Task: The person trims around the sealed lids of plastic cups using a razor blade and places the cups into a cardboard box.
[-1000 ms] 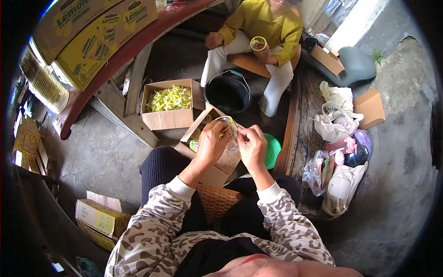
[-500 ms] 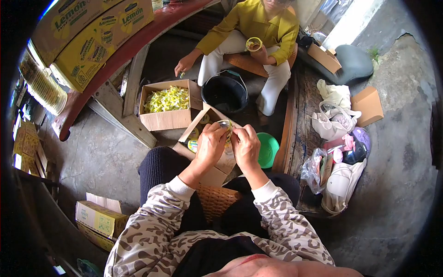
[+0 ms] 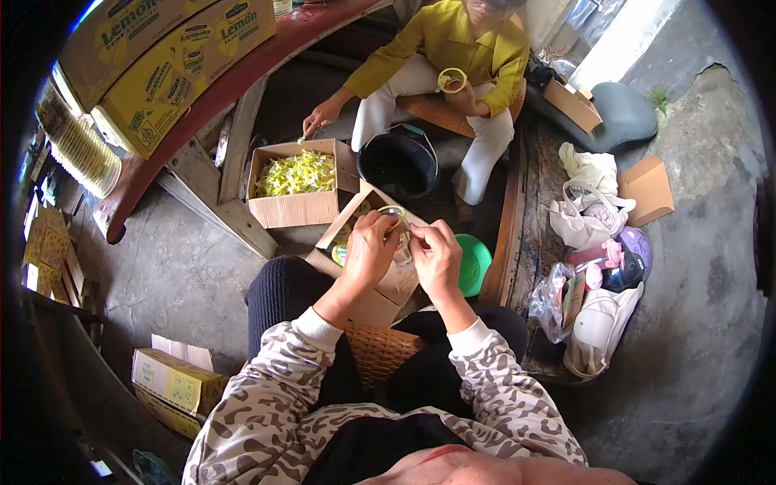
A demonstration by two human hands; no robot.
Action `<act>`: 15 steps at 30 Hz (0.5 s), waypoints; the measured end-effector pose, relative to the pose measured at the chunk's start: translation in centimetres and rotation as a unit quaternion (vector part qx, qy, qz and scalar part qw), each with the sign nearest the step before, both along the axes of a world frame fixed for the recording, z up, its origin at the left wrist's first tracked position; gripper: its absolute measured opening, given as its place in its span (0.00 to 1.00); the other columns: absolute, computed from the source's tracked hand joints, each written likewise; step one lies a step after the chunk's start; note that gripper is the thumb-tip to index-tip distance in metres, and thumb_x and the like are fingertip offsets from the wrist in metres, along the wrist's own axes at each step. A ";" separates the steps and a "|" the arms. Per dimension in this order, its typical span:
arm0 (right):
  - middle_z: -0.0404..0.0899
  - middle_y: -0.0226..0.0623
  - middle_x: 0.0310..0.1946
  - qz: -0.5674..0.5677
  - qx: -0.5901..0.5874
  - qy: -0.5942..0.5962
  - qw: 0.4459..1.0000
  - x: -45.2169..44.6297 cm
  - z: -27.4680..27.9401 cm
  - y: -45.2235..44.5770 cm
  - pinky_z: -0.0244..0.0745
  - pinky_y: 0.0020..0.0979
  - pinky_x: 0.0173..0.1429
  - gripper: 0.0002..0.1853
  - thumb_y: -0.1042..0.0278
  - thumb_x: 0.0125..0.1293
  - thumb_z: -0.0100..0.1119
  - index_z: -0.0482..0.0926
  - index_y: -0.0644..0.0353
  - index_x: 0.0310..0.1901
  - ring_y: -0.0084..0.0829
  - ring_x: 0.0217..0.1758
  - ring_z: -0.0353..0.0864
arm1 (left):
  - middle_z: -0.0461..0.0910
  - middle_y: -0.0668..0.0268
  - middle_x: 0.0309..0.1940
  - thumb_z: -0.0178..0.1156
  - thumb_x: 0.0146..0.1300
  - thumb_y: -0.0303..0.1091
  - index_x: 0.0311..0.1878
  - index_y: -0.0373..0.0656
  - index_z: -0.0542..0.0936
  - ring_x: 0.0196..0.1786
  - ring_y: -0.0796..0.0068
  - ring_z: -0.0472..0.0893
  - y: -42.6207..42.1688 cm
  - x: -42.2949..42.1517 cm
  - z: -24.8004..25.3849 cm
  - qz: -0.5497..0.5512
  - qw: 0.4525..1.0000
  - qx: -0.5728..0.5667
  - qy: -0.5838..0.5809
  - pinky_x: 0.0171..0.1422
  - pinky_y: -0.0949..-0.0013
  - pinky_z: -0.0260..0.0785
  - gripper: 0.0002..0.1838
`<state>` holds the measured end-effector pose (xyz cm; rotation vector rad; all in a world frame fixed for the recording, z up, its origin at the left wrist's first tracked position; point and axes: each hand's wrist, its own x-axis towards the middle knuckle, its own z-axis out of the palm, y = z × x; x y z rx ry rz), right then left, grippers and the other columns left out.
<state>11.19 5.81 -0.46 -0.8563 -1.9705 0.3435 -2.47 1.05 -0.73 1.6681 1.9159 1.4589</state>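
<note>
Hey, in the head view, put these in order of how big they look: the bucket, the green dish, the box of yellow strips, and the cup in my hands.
1. Box
2. Bucket
Unranked, both smaller: green dish and cup; each is partly hidden, so I can't order them.

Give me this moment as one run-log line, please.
left hand: holds clear cup; right hand: at cup's yellow rim; beneath: open carton; opposite: co-worker's hand above box of yellow strips
</note>
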 end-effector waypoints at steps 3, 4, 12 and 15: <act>0.75 0.36 0.29 -0.006 0.021 -0.026 0.999 0.1 0.5 -0.2 0.76 0.39 0.36 0.08 0.80 0.55 0.69 0.79 0.60 0.33 0.39 0.33 0.80 | 0.78 0.54 0.36 0.65 0.58 0.25 0.39 0.35 0.83 0.42 0.50 0.78 0.0 0.1 0.2 0.006 1.000 0.010 0.008 0.47 0.53 0.72 0.07; 0.75 0.36 0.29 -0.007 0.035 -0.041 0.999 0.2 0.6 -0.2 0.76 0.39 0.36 0.08 0.80 0.55 0.69 0.79 0.60 0.33 0.39 0.34 0.80 | 0.78 0.55 0.35 0.64 0.58 0.25 0.39 0.35 0.83 0.41 0.50 0.77 0.0 0.1 0.2 0.007 1.000 0.021 0.015 0.46 0.53 0.71 0.06; 0.73 0.40 0.28 -0.029 0.075 -0.046 0.996 -0.4 0.0 -0.3 0.74 0.40 0.35 0.11 0.84 0.48 0.68 0.79 0.63 0.34 0.43 0.32 0.77 | 0.77 0.56 0.34 0.62 0.60 0.25 0.36 0.36 0.83 0.39 0.51 0.77 0.1 0.5 -0.5 -0.015 0.998 0.031 0.046 0.44 0.53 0.72 0.04; 0.73 0.40 0.28 -0.032 0.062 -0.047 0.996 -0.7 -0.1 -0.3 0.74 0.41 0.35 0.12 0.85 0.47 0.68 0.79 0.63 0.34 0.43 0.32 0.78 | 0.78 0.56 0.34 0.62 0.59 0.25 0.36 0.36 0.83 0.39 0.51 0.77 0.1 0.4 -0.7 -0.014 0.998 0.031 0.053 0.44 0.53 0.72 0.04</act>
